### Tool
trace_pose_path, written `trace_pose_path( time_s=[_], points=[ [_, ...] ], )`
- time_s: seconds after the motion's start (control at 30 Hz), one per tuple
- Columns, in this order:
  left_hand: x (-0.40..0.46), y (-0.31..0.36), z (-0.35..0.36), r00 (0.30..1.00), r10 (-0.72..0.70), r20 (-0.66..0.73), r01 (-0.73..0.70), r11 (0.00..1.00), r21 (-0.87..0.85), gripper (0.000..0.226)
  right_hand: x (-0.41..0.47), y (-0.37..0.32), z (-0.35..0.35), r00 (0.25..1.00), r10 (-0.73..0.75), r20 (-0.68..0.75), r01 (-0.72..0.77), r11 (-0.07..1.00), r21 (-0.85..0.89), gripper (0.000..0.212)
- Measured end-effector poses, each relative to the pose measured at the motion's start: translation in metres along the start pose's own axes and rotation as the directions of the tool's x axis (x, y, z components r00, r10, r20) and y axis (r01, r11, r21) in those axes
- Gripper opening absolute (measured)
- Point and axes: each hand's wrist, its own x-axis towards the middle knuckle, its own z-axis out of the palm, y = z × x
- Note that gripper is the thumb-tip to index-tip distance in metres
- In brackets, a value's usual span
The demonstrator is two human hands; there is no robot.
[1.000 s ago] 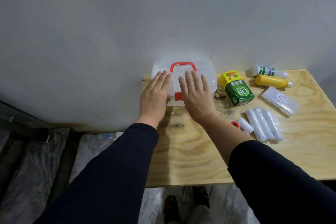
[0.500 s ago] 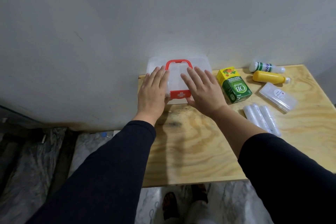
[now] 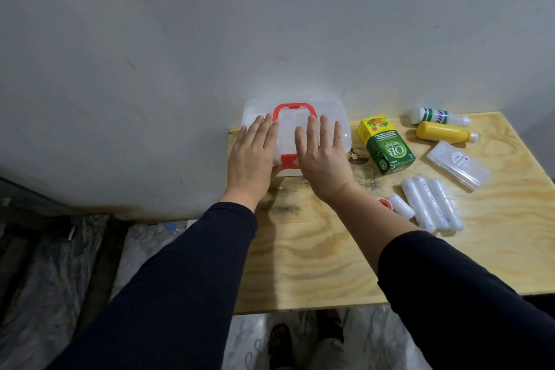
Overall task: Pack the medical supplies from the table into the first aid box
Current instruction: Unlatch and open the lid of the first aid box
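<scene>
Both hands lie flat, fingers spread, on the shut first aid box [image 3: 330,117] at the desk's [image 3: 315,264] far left: left hand [image 3: 250,159], right hand [image 3: 322,159]. Supplies lie right, with 3 wrapped rolls [image 3: 429,204] nearest.

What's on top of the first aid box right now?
Both hands, left hand and right hand, lie flat on the first aid box lid. Its contents can't be made out.
</scene>
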Motion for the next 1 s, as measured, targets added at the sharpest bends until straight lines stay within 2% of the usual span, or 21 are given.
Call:
trace_pose_path(
  time_s=[0.03,0.07,0.17,0.27,0.37,0.47,0.6,0.73,0.8,0.9,1.0],
  points=[
    [0.000,0.001,0.000,1.000,-0.003,0.004,0.003,1.000,-0.002,0.081,0.001,0.001,0.000,1.000,-0.002,-0.008,0.002,1.000,0.005,0.044],
    [0.000,0.001,-0.001,1.000,-0.007,0.009,0.007,1.000,-0.005,0.081,0.002,0.002,0.001,1.000,0.001,-0.004,-0.001,1.000,0.023,0.044],
    [0.000,0.001,-0.003,1.000,-0.001,0.003,0.001,1.000,-0.008,0.079,0.001,0.006,-0.001,0.999,0.014,0.044,-0.018,0.997,0.073,0.063],
    [-0.002,-0.001,-0.005,1.000,0.014,-0.011,-0.014,0.999,-0.034,0.074,-0.002,0.008,0.000,1.000,-0.009,-0.003,0.009,1.000,0.028,0.067],
    [-0.004,-0.002,-0.005,1.000,0.024,-0.015,-0.024,0.999,-0.034,0.073,0.000,0.008,0.003,0.998,-0.069,-0.014,0.069,0.997,0.019,0.058],
    [-0.003,-0.002,-0.004,1.000,0.026,-0.004,-0.026,1.000,-0.005,0.074,0.004,0.004,-0.004,0.997,-0.069,0.024,0.068,0.998,0.014,0.050],
    [-0.004,-0.001,-0.002,1.000,0.020,-0.003,-0.020,1.000,-0.019,0.074,-0.001,0.002,-0.009,0.989,-0.085,0.120,0.074,0.993,0.096,0.062],
    [-0.005,-0.001,-0.007,0.999,0.037,0.009,-0.037,0.999,-0.034,0.075,-0.004,0.013,-0.013,0.986,-0.128,0.107,0.106,0.976,0.190,0.075],
    [-0.006,-0.003,-0.011,0.998,0.057,0.026,-0.055,0.997,-0.058,0.077,-0.008,0.018,-0.015,0.989,-0.138,0.046,0.119,0.950,0.287,0.061],
    [-0.011,-0.005,-0.016,0.997,0.077,0.028,-0.074,0.994,-0.082,0.083,-0.014,0.025,-0.016,0.988,-0.121,-0.091,0.147,0.911,0.384,0.027],
    [-0.017,-0.007,-0.023,0.997,0.076,0.016,-0.074,0.992,-0.099,0.084,-0.017,0.030,-0.024,0.983,-0.116,-0.144,0.165,0.899,0.405,0.026]
  ],
)
